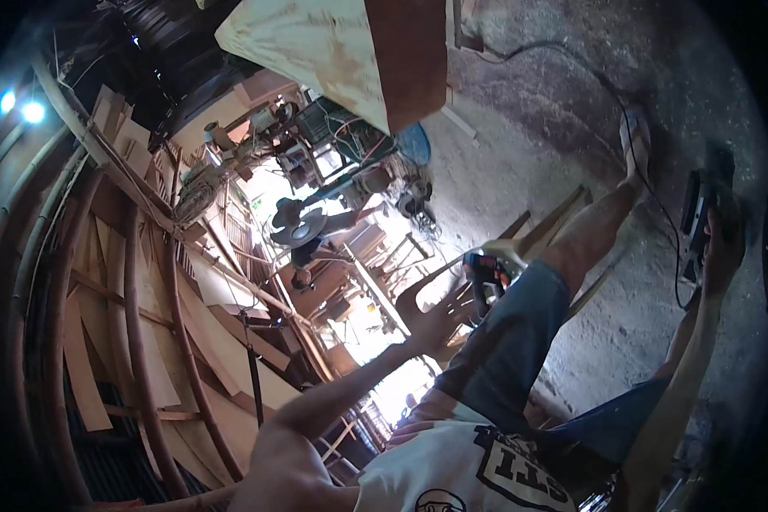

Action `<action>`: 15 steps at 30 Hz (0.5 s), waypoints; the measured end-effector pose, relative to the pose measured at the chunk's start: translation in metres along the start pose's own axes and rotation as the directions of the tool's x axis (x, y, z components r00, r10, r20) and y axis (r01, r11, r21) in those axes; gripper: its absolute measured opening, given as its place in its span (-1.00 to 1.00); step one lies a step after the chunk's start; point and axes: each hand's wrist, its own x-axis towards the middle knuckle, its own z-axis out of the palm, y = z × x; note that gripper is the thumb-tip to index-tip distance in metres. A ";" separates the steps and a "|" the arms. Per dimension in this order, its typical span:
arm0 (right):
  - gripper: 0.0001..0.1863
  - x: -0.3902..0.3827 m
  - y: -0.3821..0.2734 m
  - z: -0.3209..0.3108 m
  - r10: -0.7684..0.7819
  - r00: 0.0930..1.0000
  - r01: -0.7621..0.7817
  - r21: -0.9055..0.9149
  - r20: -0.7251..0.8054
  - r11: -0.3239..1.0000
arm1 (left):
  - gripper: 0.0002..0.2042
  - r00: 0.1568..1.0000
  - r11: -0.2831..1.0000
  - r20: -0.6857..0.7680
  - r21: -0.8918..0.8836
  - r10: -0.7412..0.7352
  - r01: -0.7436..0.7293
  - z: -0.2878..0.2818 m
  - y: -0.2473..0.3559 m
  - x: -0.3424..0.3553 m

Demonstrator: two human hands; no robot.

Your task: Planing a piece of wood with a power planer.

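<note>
My right hand (721,239) is wrapped round a long black tool (695,218) at the right of the picture, beside a dark cable (648,183) on the concrete. My left hand (439,320) reaches to the wooden chair-like frame (520,239) near the middle; its fingers are in shadow, so their grip is unclear. Just above that hand, beside my left thigh, sits a black and orange power tool (486,273).
Machinery (316,145) and a pale wooden block (307,51) occupy the upper middle. A person (303,273) is in the background by a fan (299,226). Boards (183,324) lean along bamboo poles at left. My legs extend over the concrete floor (546,102).
</note>
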 end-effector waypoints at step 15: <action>-0.36 -0.016 -0.053 -0.034 -0.142 0.989 0.147 -0.183 0.041 0.972 | 0.28 0.997 0.994 -0.068 -0.092 0.046 -0.052 -0.010 0.186 0.027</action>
